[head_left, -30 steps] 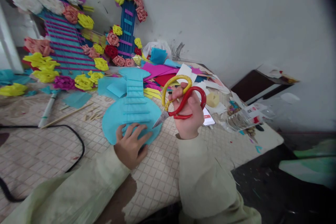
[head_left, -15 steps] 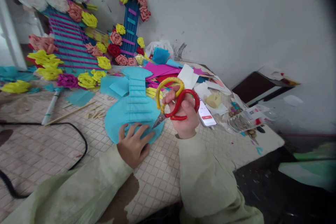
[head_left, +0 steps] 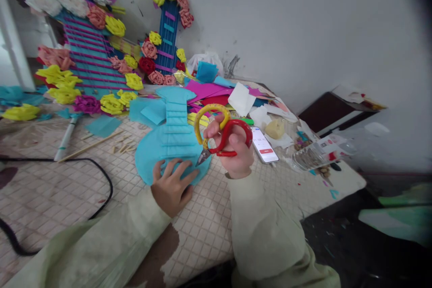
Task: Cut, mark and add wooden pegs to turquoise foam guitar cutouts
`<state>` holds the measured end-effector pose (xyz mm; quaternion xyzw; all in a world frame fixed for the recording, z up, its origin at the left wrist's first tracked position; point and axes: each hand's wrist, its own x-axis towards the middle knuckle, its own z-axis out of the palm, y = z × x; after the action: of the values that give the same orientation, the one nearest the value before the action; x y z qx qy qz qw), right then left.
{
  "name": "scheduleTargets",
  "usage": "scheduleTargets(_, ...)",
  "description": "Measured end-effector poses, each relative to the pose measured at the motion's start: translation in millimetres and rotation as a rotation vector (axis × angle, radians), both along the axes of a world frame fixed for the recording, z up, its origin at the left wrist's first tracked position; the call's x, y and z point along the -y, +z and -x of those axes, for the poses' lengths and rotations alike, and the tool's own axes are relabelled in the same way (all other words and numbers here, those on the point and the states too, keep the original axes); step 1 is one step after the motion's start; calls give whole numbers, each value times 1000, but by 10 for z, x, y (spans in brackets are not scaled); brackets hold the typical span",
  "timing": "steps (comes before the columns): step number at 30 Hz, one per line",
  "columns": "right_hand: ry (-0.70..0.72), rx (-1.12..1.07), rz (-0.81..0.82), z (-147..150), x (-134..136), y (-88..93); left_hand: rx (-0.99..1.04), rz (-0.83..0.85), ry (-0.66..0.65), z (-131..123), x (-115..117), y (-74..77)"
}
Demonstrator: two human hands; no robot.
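Observation:
A light-blue paper-covered guitar shape (head_left: 176,139) lies flat on the table, with ridges running across its neck and body. My left hand (head_left: 173,184) rests on its lower part, fingers spread and holding nothing. In my right hand (head_left: 238,153) is a pair of scissors (head_left: 222,137) with one yellow and one red handle loop. Their blades look closed and point down-left, the tip at the guitar's lower right part beside my left fingers. Whether the tip touches the paper I cannot tell.
Two flower-trimmed guitar shapes, one wide (head_left: 92,54) and one narrow (head_left: 167,38), lean at the back. Coloured paper (head_left: 209,92) is piled behind. A phone (head_left: 265,145) and a plastic bottle (head_left: 317,152) lie to the right. Small sticks (head_left: 123,145) and a black cable (head_left: 110,184) lie left.
My right hand has shifted slightly left and tipped the scissors' handles a little left and down. A green object now shows behind them. My left hand and the blue guitar shape stay put.

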<state>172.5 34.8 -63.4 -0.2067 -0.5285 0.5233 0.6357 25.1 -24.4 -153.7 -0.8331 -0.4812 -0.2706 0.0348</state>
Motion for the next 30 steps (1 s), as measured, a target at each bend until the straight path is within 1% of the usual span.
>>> scheduleTargets(4, 82, 8, -44, -5, -4, -33, -5, -21, -3, -2, -6, -4)
scheduleTargets(10, 127, 52, -43, 30, 17, -48, 7, -9, -8, 2, -2, 3)
scheduleTargets(16, 201, 158, -107, 92, 85, -42, -21, 9, -11, 13, -3, 10)
scheduleTargets(18, 195, 150, -116, 86, 94, -12, -27, 24, -1, 9, -1, 17)
scheduleTargets(20, 169, 104, -123, 59, 106, 73, -23, 40, 11, 2, 3, 21)
scheduleTargets(22, 104, 47, -113, 14, 124, 218, -21, 41, 17, -2, 5, 18)
scheduleTargets(23, 49, 10, -102, -16, 130, 302, -23, 36, 18, -3, 6, 14)
scheduleTargets(26, -221, -165, -82, -147, 88, 508, -27, -5, 13, 1, 9, 0)
scheduleTargets(28, -375, -281, -67, -293, -12, 533, -17, -42, 6, 3, 13, -11)
scheduleTargets(30, -470, -385, -15, -487, -154, 449, 3, -73, 0, 4, 16, -22)
